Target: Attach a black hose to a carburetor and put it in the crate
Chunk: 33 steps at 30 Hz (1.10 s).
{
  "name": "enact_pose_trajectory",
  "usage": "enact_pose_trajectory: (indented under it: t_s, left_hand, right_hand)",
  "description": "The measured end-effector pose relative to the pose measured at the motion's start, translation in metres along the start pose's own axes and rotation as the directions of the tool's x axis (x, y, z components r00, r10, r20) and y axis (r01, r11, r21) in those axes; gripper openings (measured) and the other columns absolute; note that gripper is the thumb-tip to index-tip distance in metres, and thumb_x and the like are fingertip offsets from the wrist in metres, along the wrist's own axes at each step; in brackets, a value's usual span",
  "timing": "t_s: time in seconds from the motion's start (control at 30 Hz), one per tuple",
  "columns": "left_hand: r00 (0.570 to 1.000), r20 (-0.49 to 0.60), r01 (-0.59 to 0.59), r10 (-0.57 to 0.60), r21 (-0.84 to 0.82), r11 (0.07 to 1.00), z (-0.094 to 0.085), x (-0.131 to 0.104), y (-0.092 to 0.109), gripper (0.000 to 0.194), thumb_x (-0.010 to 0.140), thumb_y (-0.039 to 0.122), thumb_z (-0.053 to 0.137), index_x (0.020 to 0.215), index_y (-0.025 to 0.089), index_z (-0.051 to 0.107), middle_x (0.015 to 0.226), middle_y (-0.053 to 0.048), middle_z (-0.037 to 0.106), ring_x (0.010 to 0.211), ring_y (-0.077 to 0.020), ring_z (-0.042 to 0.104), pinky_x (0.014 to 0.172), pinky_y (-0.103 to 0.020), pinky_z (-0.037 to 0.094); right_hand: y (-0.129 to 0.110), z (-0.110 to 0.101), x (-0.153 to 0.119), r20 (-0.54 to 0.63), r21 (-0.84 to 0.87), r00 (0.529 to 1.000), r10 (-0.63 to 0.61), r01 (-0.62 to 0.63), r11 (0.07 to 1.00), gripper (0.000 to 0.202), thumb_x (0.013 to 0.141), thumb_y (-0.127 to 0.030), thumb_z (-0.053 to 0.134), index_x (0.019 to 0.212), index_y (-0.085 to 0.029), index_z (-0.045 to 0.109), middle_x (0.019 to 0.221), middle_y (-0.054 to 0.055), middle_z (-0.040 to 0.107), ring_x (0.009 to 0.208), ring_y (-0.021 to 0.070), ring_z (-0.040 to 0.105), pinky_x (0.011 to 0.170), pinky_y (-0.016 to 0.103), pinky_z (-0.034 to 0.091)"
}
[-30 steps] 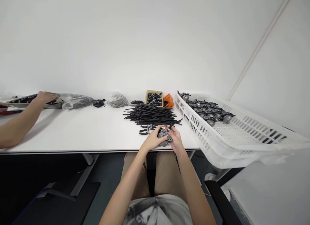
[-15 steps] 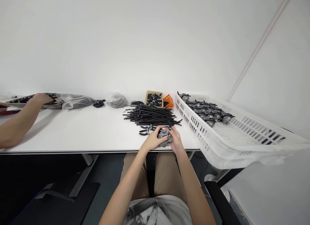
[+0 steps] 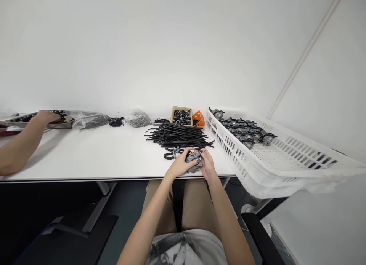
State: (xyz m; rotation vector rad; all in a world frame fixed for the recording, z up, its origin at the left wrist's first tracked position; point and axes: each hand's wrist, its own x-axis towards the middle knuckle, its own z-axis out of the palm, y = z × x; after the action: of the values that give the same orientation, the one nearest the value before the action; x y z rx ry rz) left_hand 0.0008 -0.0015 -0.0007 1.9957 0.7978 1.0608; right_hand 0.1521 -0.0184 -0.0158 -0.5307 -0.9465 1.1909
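Note:
Close to the table's front edge, my left hand (image 3: 180,164) is closed around a grey metal part (image 3: 193,166) with black tubing on it. My right hand (image 3: 208,164) grips the same part from the other side, its fingertips at the upper right near a black tube end. Fingers cover much of the part, so its exact kind is unclear. Just left of my left hand lies a similar grey piece with short black tubes (image 3: 171,154). Behind my hands is a heap of long black tubes (image 3: 180,135).
A white slatted crate (image 3: 243,158) with several grey-and-black assemblies (image 3: 247,131) stands to the right. At the back are a beige bin (image 3: 172,116), an orange basket (image 3: 200,117) and plastic bags (image 3: 138,118). At far left a co-worker's hand (image 3: 47,115) reaches into a metal tray (image 3: 68,125).
My right fingers have shifted slightly on the grey part; both hands keep hold of it in the same place. The co-worker's arm has moved a little left.

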Motion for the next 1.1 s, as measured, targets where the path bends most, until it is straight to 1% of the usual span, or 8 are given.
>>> enact_pose_trajectory:
  t_s: [0.13, 0.27, 0.4, 0.5, 0.63, 0.73, 0.93, 1.1]
  left_hand:
    - [1.000, 0.005, 0.008, -0.008, -0.001, 1.000, 0.0001, 0.0000, 0.0001, 0.050, 0.085, 0.042, 0.067, 0.129, 0.024, 0.051, 0.120, -0.005, 0.065, 0.110, -0.0267, 0.062, 0.102, -0.039, 0.044]
    - [1.000, 0.003, 0.006, -0.006, 0.002, 1.000, 0.0003, 0.0002, -0.0006, 0.050, 0.085, 0.043, 0.066, 0.129, 0.024, 0.051, 0.121, -0.005, 0.065, 0.111, -0.0270, 0.061, 0.104, -0.040, 0.043]
    - [1.000, 0.005, 0.012, -0.012, -0.003, 1.000, 0.0004, 0.0003, -0.0013, 0.052, 0.085, 0.044, 0.067, 0.130, 0.025, 0.050, 0.122, -0.005, 0.065, 0.113, -0.0274, 0.061, 0.107, -0.042, 0.041]
    - [1.000, 0.009, 0.011, -0.011, -0.009, 1.000, 0.0003, 0.0004, -0.0007, 0.053, 0.085, 0.044, 0.067, 0.131, 0.025, 0.050, 0.125, -0.005, 0.064, 0.114, -0.0280, 0.061, 0.108, -0.043, 0.041]
    - [1.000, 0.015, -0.008, 0.008, -0.025, 1.000, 0.0004, 0.0004, 0.0007, 0.052, 0.085, 0.042, 0.067, 0.133, 0.027, 0.050, 0.130, -0.005, 0.062, 0.117, -0.0273, 0.060, 0.107, -0.041, 0.042]
    - [1.000, 0.011, -0.007, 0.007, -0.021, 1.000, 0.0008, 0.0003, 0.0007, 0.051, 0.086, 0.041, 0.067, 0.132, 0.028, 0.050, 0.128, -0.004, 0.063, 0.114, -0.0264, 0.061, 0.105, -0.039, 0.043]
    - [1.000, 0.004, 0.015, -0.015, 0.014, 1.000, 0.0006, 0.0002, 0.0002, 0.053, 0.085, 0.043, 0.068, 0.132, 0.027, 0.050, 0.121, -0.004, 0.066, 0.111, -0.0269, 0.062, 0.106, -0.041, 0.043]
    - [1.000, 0.007, 0.014, -0.014, 0.014, 1.000, 0.0000, 0.0002, 0.0008, 0.054, 0.084, 0.044, 0.067, 0.132, 0.026, 0.050, 0.121, -0.004, 0.066, 0.111, -0.0272, 0.062, 0.107, -0.042, 0.041]
  right_hand:
    - [0.0007, -0.0001, -0.0003, -0.013, 0.008, 1.000, -0.004, 0.004, 1.000, 0.036, 0.079, -0.044, 0.081, 0.086, -0.021, 0.054, 0.086, 0.004, 0.069, 0.076, 0.0176, 0.063, 0.065, 0.023, 0.052]
    - [0.0014, -0.0013, 0.0013, -0.015, 0.003, 1.000, 0.001, -0.001, 1.000, 0.036, 0.078, -0.043, 0.082, 0.095, -0.020, 0.061, 0.086, 0.004, 0.069, 0.076, 0.0173, 0.063, 0.067, 0.023, 0.052]
    - [0.0015, -0.0017, 0.0023, -0.024, -0.011, 1.000, 0.021, -0.021, 1.000, 0.042, 0.074, -0.045, 0.085, 0.099, -0.019, 0.065, 0.084, 0.003, 0.068, 0.074, 0.0176, 0.062, 0.063, 0.023, 0.052]
    - [0.0000, 0.0001, 0.0018, -0.024, -0.029, 0.999, 0.031, -0.032, 0.999, 0.044, 0.072, -0.049, 0.087, 0.097, -0.018, 0.067, 0.083, 0.003, 0.068, 0.071, 0.0173, 0.062, 0.063, 0.024, 0.052]
    - [-0.0029, 0.0032, 0.0004, -0.031, -0.047, 0.999, 0.041, -0.042, 0.998, 0.045, 0.069, -0.053, 0.087, 0.090, -0.017, 0.070, 0.083, 0.004, 0.068, 0.070, 0.0162, 0.061, 0.063, 0.024, 0.051]
    - [-0.0041, 0.0041, -0.0004, -0.034, -0.041, 0.999, 0.041, -0.042, 0.998, 0.045, 0.069, -0.053, 0.088, 0.090, -0.016, 0.072, 0.082, 0.004, 0.068, 0.070, 0.0158, 0.060, 0.063, 0.023, 0.051]
    - [-0.0047, 0.0049, -0.0004, -0.033, -0.031, 0.999, 0.044, -0.045, 0.999, 0.044, 0.068, -0.052, 0.088, 0.087, -0.017, 0.070, 0.080, 0.003, 0.067, 0.068, 0.0150, 0.059, 0.062, 0.022, 0.050]
    - [-0.0053, 0.0063, -0.0003, -0.028, -0.052, 0.999, 0.024, -0.025, 0.998, 0.043, 0.068, -0.052, 0.087, 0.086, -0.017, 0.070, 0.080, 0.003, 0.066, 0.068, 0.0159, 0.059, 0.060, 0.023, 0.049]
